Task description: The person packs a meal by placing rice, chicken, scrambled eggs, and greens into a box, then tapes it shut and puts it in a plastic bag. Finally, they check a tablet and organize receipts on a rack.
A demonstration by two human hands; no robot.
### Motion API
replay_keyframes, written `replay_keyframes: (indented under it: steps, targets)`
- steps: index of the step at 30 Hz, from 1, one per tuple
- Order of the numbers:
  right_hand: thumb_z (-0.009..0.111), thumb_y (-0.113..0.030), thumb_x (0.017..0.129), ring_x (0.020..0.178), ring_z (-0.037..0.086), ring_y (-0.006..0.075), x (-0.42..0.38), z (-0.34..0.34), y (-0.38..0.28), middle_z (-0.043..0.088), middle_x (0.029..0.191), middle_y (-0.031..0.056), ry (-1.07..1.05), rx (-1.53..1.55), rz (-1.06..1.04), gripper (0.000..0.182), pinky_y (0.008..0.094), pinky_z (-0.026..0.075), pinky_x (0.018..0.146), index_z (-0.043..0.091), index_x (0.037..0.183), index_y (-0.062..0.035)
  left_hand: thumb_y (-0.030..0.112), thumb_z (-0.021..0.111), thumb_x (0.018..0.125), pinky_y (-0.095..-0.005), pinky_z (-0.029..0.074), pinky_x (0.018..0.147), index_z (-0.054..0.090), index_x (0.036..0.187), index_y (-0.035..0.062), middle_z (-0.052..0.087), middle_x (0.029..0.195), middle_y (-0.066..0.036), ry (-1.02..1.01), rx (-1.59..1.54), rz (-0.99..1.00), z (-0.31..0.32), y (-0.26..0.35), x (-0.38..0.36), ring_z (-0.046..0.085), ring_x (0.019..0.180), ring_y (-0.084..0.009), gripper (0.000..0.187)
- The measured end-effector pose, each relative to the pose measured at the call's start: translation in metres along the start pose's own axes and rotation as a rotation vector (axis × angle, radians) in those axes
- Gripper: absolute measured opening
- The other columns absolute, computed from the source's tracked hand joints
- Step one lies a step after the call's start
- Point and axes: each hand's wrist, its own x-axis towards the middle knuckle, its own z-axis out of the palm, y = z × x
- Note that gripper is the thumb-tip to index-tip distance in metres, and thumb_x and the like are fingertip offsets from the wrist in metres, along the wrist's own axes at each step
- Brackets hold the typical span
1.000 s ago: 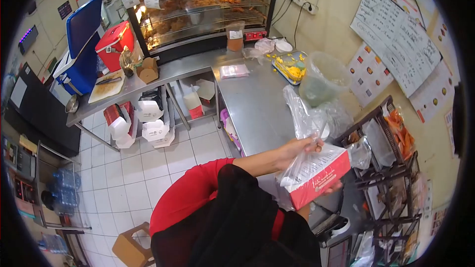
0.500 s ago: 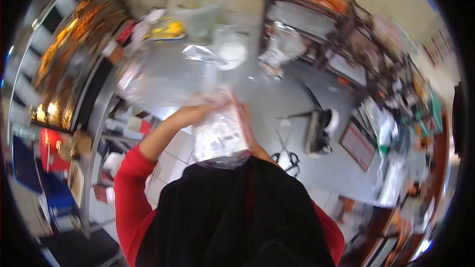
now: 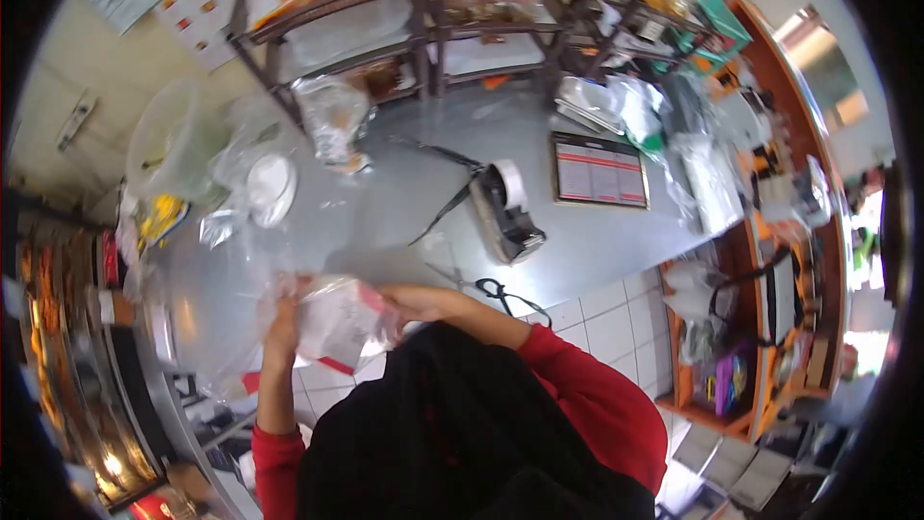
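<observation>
A white-and-red package in clear plastic [image 3: 337, 323] is held between my two hands, over the near edge of the steel table. My left hand [image 3: 281, 325] is closed on its left side, slightly blurred. On the opposite side, my right hand [image 3: 412, 303] grips the package with fingers partly hidden by it. Loose clear plastic hangs to the left of my left hand. Scissors with black handles [image 3: 499, 291] lie at the table edge, right of my right hand. Beyond them sits a tape dispenser [image 3: 502, 217] with a black strap beside it.
The steel table [image 3: 385, 217] also bears a framed red-and-white sheet [image 3: 601, 171] and a round white lid-like item [image 3: 272, 188]. A translucent bucket [image 3: 173, 144] stands at the left. Dark racks [image 3: 423, 29] with packets line the back. A lit glass food cabinet [image 3: 72, 356] is at far left.
My view has turned to the right, so the table's things appear shifted left. The package stays in both hands and has been tilted, with its red edges now showing.
</observation>
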Motion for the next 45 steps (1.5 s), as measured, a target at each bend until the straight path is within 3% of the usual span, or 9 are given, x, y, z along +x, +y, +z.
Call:
replay_keyframes:
  steps: [4, 9, 14, 17, 22, 25, 35, 39, 45]
  targets:
    - [0.056, -0.021, 0.091, 0.06, 0.06, 0.0136, -0.124, -0.045, -0.106, 0.063, 0.07, 0.0062, 0.012, -0.469, -0.038, 0.029, 0.0226, 0.047, 0.054, 0.062, 0.107, 0.0025, 0.041, 0.036, 0.097, -0.027, 0.04, 0.092, 0.053, 0.126, 0.0048, 0.055, 0.123, -0.006, 0.28, -0.242, 0.009, -0.024, -0.105, 0.03, 0.051, 0.109, -0.0153, 0.05]
    - [0.053, -0.004, 0.078, 0.09, 0.061, 0.0243, -0.201, -0.232, -0.238, 0.063, 0.098, 0.0146, 1.075, -1.286, -0.916, 0.016, 0.0323, 0.051, 0.072, 0.061, 0.089, 0.0031, 0.031, 0.036, 0.099, -0.0319, 0.029, 0.106, 0.04, 0.134, -0.0005, 0.045, 0.135, -0.011, 0.544, -0.353, 0.011, 0.086, -0.138, 0.044, 0.042, 0.124, -0.0213, 0.047]
    - [0.055, 0.0, 0.074, 0.084, 0.066, 0.0321, -0.191, -0.368, -0.301, 0.067, 0.088, 0.0181, 1.24, -2.058, 0.155, 0.018, 0.0379, 0.054, 0.073, 0.067, 0.086, -0.0028, 0.036, 0.051, 0.093, -0.0314, 0.04, 0.095, 0.048, 0.128, 0.0014, 0.05, 0.127, -0.01, 0.799, -0.44, -0.236, 0.149, -0.055, 0.035, 0.052, 0.11, -0.0207, 0.05]
    - [0.059, -0.007, 0.072, 0.088, 0.064, 0.0372, -0.168, -0.413, -0.306, 0.064, 0.089, 0.0221, 1.129, -2.027, 0.236, 0.017, 0.0449, 0.052, 0.076, 0.067, 0.087, -0.0053, 0.044, 0.06, 0.084, -0.0346, 0.036, 0.098, 0.045, 0.131, 0.0016, 0.049, 0.128, -0.012, 0.67, -0.293, -0.309, 0.153, -0.066, 0.027, 0.048, 0.115, -0.0237, 0.065]
    - [0.06, -0.01, 0.072, 0.086, 0.065, 0.0372, -0.176, -0.392, -0.314, 0.065, 0.085, 0.0216, 1.057, -2.07, 0.143, 0.015, 0.0459, 0.053, 0.073, 0.067, 0.084, -0.0041, 0.03, 0.064, 0.081, -0.0415, 0.032, 0.101, 0.039, 0.133, -0.0022, 0.043, 0.133, -0.018, 0.539, -0.064, -0.107, 0.111, -0.104, 0.014, 0.041, 0.122, -0.0317, 0.066]
    - [0.062, -0.012, 0.071, 0.084, 0.065, 0.0376, -0.186, -0.373, -0.322, 0.066, 0.085, 0.0206, 1.063, -2.08, 0.079, 0.016, 0.0462, 0.053, 0.073, 0.067, 0.083, -0.0034, 0.017, 0.061, 0.082, -0.0378, 0.031, 0.103, 0.046, 0.127, -0.0055, 0.047, 0.13, -0.021, 0.655, 1.346, -0.018, 0.108, -0.11, -0.006, 0.042, 0.123, -0.0302, 0.052]
    - [0.064, -0.011, 0.071, 0.075, 0.064, 0.0305, -0.23, -0.297, -0.336, 0.067, 0.082, 0.0155, 1.285, -1.928, -0.219, 0.011, 0.0385, 0.051, 0.067, 0.069, 0.081, -0.0099, 0.012, 0.069, 0.079, -0.0312, 0.045, 0.087, 0.058, 0.115, -0.0003, 0.06, 0.112, -0.01, 0.546, -0.053, -0.112, 0.101, -0.059, 0.011, 0.057, 0.097, -0.0168, 0.04]
    - [0.065, -0.003, 0.076, 0.067, 0.058, 0.0104, -0.22, -0.166, -0.287, 0.067, 0.08, 0.0053, 0.815, -1.114, -0.908, 0.011, 0.0244, 0.045, 0.059, 0.068, 0.088, -0.0038, 0.017, 0.07, 0.08, -0.0333, 0.048, 0.08, 0.061, 0.107, 0.0046, 0.061, 0.102, -0.006, 0.386, 0.046, -0.125, 0.09, -0.057, 0.005, 0.059, 0.09, -0.0168, 0.031]
    - [0.06, -0.004, 0.071, 0.08, 0.061, 0.0322, -0.035, -0.025, -0.091, 0.06, 0.088, 0.0144, 0.312, -1.053, -0.809, 0.013, 0.0406, 0.048, 0.068, 0.064, 0.084, -0.0036, 0.008, 0.071, 0.07, -0.0344, 0.043, 0.078, 0.059, 0.103, 0.0031, 0.057, 0.088, -0.007, 0.308, 0.974, 0.215, 0.092, -0.08, 0.002, 0.056, 0.082, -0.0217, 0.035]
